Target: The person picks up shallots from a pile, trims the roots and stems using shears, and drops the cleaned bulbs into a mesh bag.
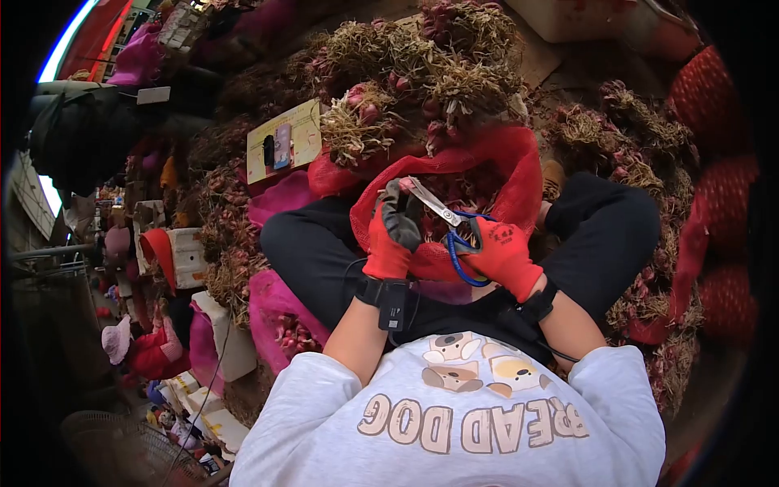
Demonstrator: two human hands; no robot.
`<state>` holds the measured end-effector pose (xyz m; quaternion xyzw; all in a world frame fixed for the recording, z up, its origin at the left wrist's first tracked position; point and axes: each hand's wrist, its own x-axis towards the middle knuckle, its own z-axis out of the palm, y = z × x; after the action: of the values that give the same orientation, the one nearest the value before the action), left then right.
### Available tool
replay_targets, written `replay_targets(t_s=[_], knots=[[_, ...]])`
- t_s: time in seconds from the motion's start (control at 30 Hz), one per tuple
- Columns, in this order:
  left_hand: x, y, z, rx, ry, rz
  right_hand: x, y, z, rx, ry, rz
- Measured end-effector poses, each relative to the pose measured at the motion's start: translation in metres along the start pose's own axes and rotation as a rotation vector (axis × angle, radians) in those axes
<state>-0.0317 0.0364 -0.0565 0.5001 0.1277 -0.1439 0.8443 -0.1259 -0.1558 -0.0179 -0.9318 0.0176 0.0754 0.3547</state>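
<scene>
My left hand (393, 229), in a red glove with a dark grey palm, is closed with a small pinkish shallot (406, 186) at its fingertips. My right hand (501, 253), gloved the same way, grips scissors (439, 209) with blue handles. Their metal blades point up and left, with the tips right at the shallot. Below both hands, a red mesh bag (526, 166) lies open between my crossed legs, with shallots inside. Whether the blades touch the shallot's stem is too small to tell.
Bundles of shallots with dried tops (475, 73) are heaped in front of me. A yellowish box (304, 135) carrying a phone (282, 146) stands at the left front. Pink mesh bags (280, 304) lie left, full red sacks (722, 203) right. A person in red (150, 349) is farther left.
</scene>
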Motion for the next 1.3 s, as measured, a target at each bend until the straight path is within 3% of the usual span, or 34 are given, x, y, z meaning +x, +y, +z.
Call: replay_targets(t_s=[0.03, 0.1, 0.2, 0.3, 0.5, 0.6, 0.93, 1.03, 1.13, 1.23, 1.3], knots=[[-0.007, 0.006, 0.007, 0.286, -0.006, 0.118, 0.003, -0.003, -0.006, -0.045, -0.012, 0.040], [-0.019, 0.019, 0.030, -0.003, 0.170, -0.122, 0.007, 0.002, -0.005, 0.006, 0.034, 0.057], [-0.020, 0.006, 0.023, -0.084, 0.192, -0.029, 0.007, 0.008, -0.004, -0.006, 0.046, 0.069], [-0.008, 0.007, 0.010, 0.147, 0.127, 0.212, 0.006, 0.011, -0.008, 0.077, 0.075, -0.027], [-0.021, 0.034, 0.029, 0.333, 0.125, 0.323, 0.001, 0.012, -0.005, 0.077, 0.050, -0.110], [-0.014, 0.024, 0.020, 0.517, 0.153, 0.565, 0.002, 0.012, -0.007, 0.044, 0.029, -0.094], [-0.030, 0.031, 0.036, 0.478, 0.050, 0.383, 0.007, 0.021, -0.007, -0.058, -0.003, 0.065], [-0.028, 0.032, 0.029, 0.356, -0.020, 0.299, 0.010, 0.019, -0.012, -0.098, 0.011, 0.232], [-0.027, 0.033, 0.030, 0.194, -0.095, 0.065, 0.018, 0.017, -0.016, 0.640, 0.211, 0.085], [-0.044, 0.034, 0.037, 0.117, -0.213, -0.091, 0.024, 0.002, -0.012, 1.048, 0.186, 0.059], [-0.045, 0.036, 0.035, 0.327, -0.357, -0.104, 0.023, -0.003, -0.023, 1.168, 0.068, 0.099]])
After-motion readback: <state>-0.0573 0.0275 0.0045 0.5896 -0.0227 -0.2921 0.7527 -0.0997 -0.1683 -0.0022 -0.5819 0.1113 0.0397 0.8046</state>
